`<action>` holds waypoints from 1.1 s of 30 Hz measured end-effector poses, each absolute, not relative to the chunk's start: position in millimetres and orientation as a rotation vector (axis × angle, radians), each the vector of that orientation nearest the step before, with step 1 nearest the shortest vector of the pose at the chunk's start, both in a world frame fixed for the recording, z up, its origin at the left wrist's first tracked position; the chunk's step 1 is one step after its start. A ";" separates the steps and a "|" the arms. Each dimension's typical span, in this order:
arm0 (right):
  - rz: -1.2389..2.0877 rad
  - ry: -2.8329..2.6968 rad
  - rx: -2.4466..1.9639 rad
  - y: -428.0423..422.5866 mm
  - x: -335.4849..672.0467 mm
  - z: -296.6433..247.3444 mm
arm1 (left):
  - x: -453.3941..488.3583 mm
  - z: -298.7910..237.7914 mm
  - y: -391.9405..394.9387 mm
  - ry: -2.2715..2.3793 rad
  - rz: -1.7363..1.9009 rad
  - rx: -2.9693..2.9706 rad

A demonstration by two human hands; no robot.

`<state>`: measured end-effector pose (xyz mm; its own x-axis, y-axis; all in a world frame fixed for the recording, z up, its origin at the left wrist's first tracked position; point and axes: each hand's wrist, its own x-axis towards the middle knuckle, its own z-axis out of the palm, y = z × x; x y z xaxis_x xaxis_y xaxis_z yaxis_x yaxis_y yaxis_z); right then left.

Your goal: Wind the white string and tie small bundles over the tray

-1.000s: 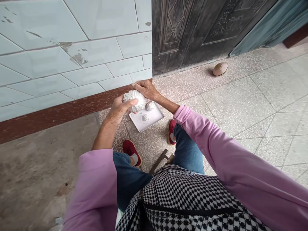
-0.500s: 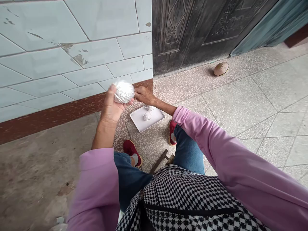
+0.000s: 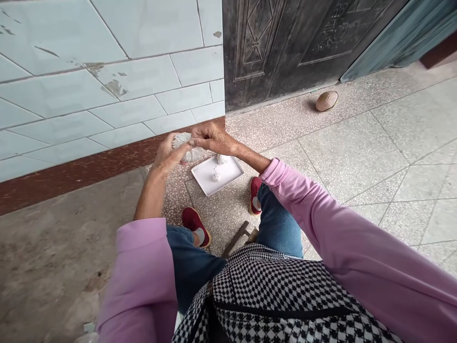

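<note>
My left hand is closed round a white ball of thread, held above the floor in front of my knees. Over the ball's top my right hand pinches its fingers together; a thin thread seems to run from there down to the tray. Below the hands a white square tray lies on the floor with two small white thread balls in it, one at the middle and one at the far edge, partly hidden by my right wrist.
I sit on a low wooden stool, red shoes either side of the tray. A pale tiled wall with a red skirting stands left. A dark door is ahead. A small brown ball lies by the door.
My left hand raised the ball of thread, then lowered it again. My right hand came off the ball's side and now pinches over its top.
</note>
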<state>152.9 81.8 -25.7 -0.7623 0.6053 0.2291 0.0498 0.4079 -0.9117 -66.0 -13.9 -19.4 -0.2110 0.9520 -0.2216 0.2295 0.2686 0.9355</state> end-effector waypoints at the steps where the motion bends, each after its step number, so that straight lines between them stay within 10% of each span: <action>1: 1.358 -2.112 -0.559 85.9 155.8 -24.8 | -63.4 -16.8 -15.7 1.602 0.980 1.114; 33: 1.538 -1.837 -0.646 100.0 155.5 -21.0 | -33.4 13.8 -33.1 1.178 1.055 0.968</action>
